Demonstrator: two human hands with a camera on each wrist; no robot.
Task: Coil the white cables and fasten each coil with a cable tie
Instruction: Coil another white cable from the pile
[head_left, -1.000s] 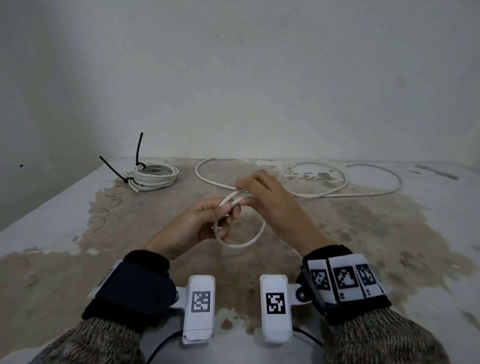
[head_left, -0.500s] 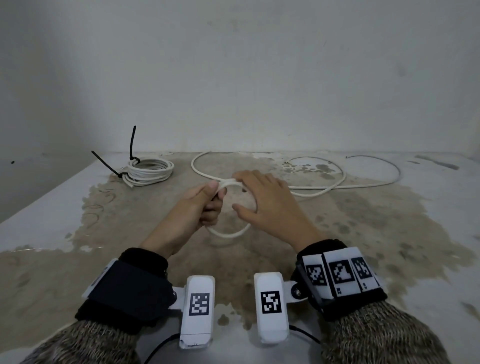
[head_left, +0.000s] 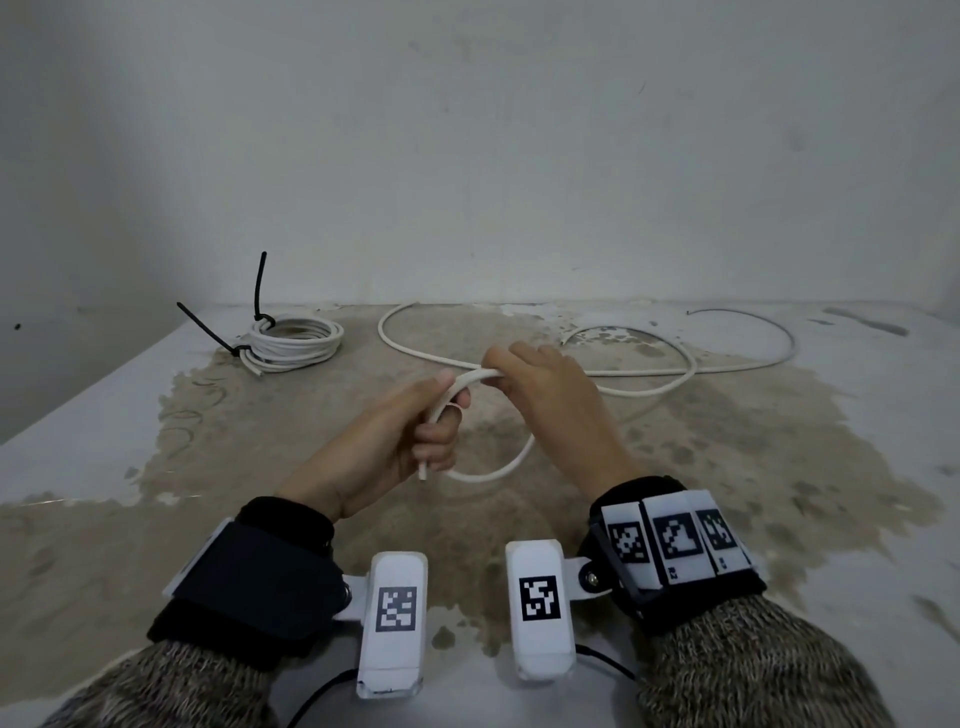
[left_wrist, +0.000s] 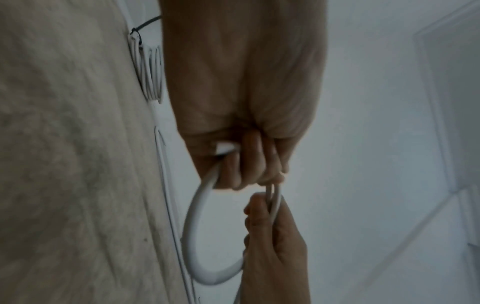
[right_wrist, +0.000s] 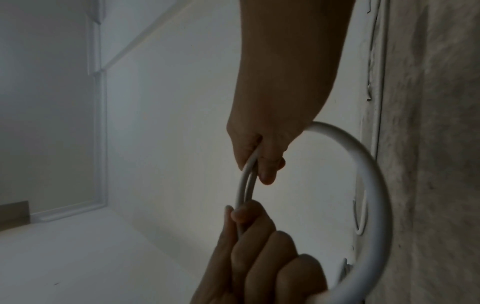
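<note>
— Where is the white cable (head_left: 491, 470) right now?

— Mostly on the bench (head_left: 831, 441). Its near end is lifted off the surface and bent into one small loop held between both hands; the rest trails away toward the far right in wide, loose curves lying flat.

— How are the hands set?

— The left hand (head_left: 384, 441) is curled round the cable, fist-like, with the thumb on top. The cut end pokes out below the fist and points down toward the person. The right hand (head_left: 550, 395) pinches the cable at the top of the loop, fingers bent over it, just beside the left thumb. From the right wrist view, two strands run side by side between the two grips.

— Which way does the loop face?

— It hangs below the hands, roughly upright, its bottom arc sagging toward the bench. Whether it touches the surface I cannot tell.

— And the long run of the cable?

— It stretches mainly left to right across the far part of the bench, its other end curving back near the wall.

— Anything else there?

— A finished coil (head_left: 293, 340) lies flat at the far left, well apart from the hands, bound by two black cable ties (head_left: 258, 288) whose tails stick out, one upward, one to the left.
</note>
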